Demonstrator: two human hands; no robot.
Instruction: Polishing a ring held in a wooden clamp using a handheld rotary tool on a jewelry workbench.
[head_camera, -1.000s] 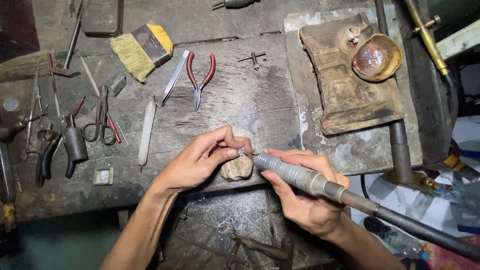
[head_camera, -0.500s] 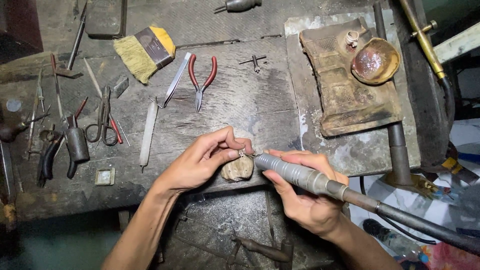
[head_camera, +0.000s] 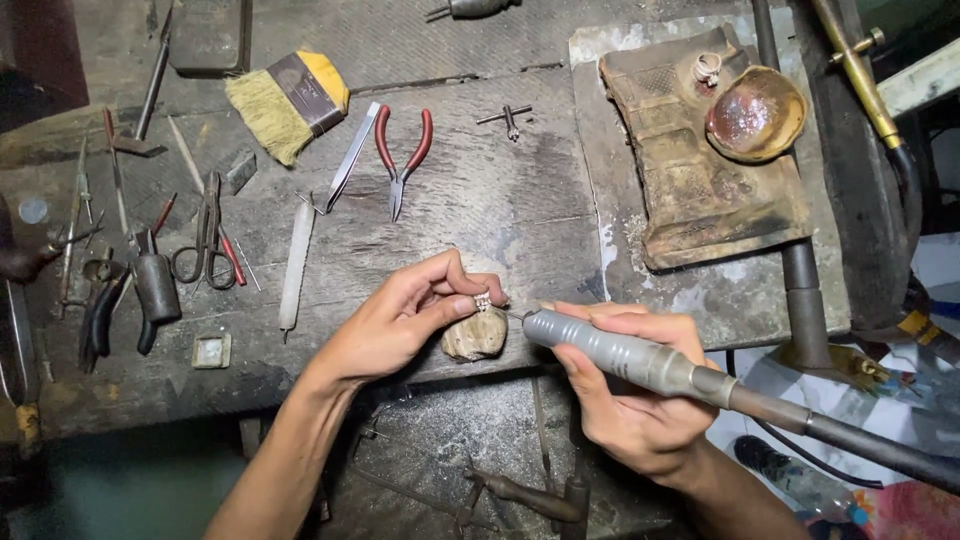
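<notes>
Left hand (head_camera: 400, 320) pinched together on a small silvery ring (head_camera: 483, 301), thumb and fingertips clamped around it and holding it against the top of a pale, rounded wooden peg (head_camera: 475, 336) at the front edge of the worn grey surface (head_camera: 480, 210). Right hand (head_camera: 630, 385) wrapped shut around the grey metal handpiece (head_camera: 620, 352) of a rotary tool, held like a pen, its thin bit pointed left and reaching right up to the ring; whether the tip touches cannot be told. Dark flexible shaft (head_camera: 860, 445) trailing from the handpiece off to the lower right. Behind the hands, well apart from them: red-handled pliers (head_camera: 402, 155) lying beside flat steel tweezers (head_camera: 350, 160), a yellow-bristled brush (head_camera: 285, 100) near the back, a white slender file (head_camera: 296, 265), and dark scissors (head_camera: 205, 235) amid a scatter of small hand tools at the left. To the right rear, a scorched brown block (head_camera: 700, 190) on a pale slab, carrying a shallow reddish dish (head_camera: 755, 112) and, just beside it, a second small ring (head_camera: 707, 68).
</notes>
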